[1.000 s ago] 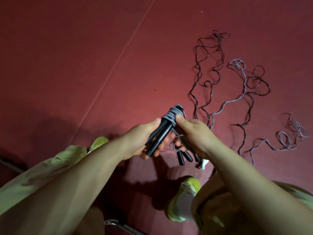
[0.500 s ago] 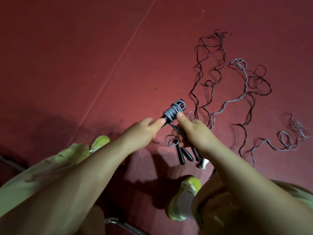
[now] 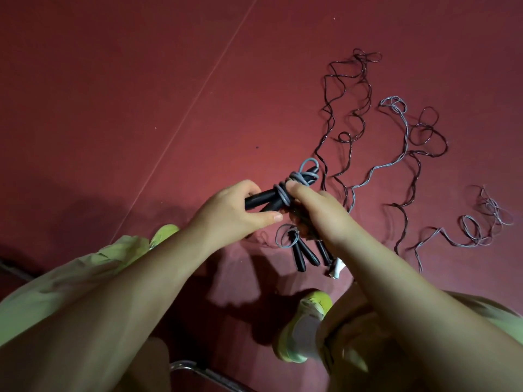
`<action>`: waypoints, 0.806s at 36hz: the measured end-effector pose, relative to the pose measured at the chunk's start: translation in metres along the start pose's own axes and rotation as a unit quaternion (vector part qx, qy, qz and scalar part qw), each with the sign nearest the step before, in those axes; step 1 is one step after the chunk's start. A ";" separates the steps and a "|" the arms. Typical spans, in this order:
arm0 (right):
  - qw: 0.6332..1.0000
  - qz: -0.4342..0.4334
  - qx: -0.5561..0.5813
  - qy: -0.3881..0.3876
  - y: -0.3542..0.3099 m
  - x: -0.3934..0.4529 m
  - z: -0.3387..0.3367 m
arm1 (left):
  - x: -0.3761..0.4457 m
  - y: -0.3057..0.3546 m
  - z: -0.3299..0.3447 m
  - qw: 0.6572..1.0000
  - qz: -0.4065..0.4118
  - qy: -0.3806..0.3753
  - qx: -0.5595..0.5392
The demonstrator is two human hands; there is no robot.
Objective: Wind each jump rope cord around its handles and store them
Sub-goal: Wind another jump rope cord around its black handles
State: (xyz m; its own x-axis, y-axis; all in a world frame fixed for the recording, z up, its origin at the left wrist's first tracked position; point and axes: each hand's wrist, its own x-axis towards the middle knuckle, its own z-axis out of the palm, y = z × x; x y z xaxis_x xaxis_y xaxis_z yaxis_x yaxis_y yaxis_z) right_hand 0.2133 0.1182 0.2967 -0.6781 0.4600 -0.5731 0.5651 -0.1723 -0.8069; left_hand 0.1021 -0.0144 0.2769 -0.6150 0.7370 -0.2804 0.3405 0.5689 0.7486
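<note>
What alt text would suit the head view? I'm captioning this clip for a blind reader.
Seen from above, a person's left hand grips a pair of black handles while the right hand presses a grey cord wound around them. More handles and loose cords lie on the red floor beyond.

You find no text, label, brand, number or sign that can be read anywhere here. The small white tag-like end (image 3: 336, 269) on one black handle under your right hand is too blurred to show any print. The black cylindrical handles (image 3: 263, 200) in your left hand carry no legible marking, and the dark red floor (image 3: 141, 80) shows only a thin pale line.
</note>
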 end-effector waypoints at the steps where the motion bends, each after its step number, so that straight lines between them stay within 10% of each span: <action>1: 1.000 -0.006 0.015 0.001 0.001 0.000 0.000 | 0.001 0.000 0.000 0.997 -0.024 -0.034 -0.062; 8: 0.994 -0.049 0.097 -0.010 0.008 0.010 -0.004 | -0.005 0.013 -0.011 0.826 -0.206 -0.334 -0.404; 13: 0.988 -0.073 0.127 -0.046 0.013 0.013 -0.005 | -0.008 0.014 -0.012 0.749 -0.197 -0.390 -0.498; 18: 0.991 -0.065 0.099 -0.059 0.013 0.013 -0.004 | -0.011 0.017 -0.012 0.754 -0.210 -0.381 -0.493; 29: 0.999 0.017 -0.013 -0.043 0.011 0.007 -0.009 | -0.008 0.014 0.003 0.873 -0.244 -0.257 -0.335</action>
State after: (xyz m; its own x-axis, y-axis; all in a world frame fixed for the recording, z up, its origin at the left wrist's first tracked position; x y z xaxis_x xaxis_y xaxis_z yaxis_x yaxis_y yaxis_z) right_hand 0.2188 0.1272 0.2845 -0.6955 0.3775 -0.6113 0.5999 -0.1632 -0.7833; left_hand 0.1139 -0.0112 0.2873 -0.1117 0.6312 -0.7675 -0.4708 0.6466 0.6002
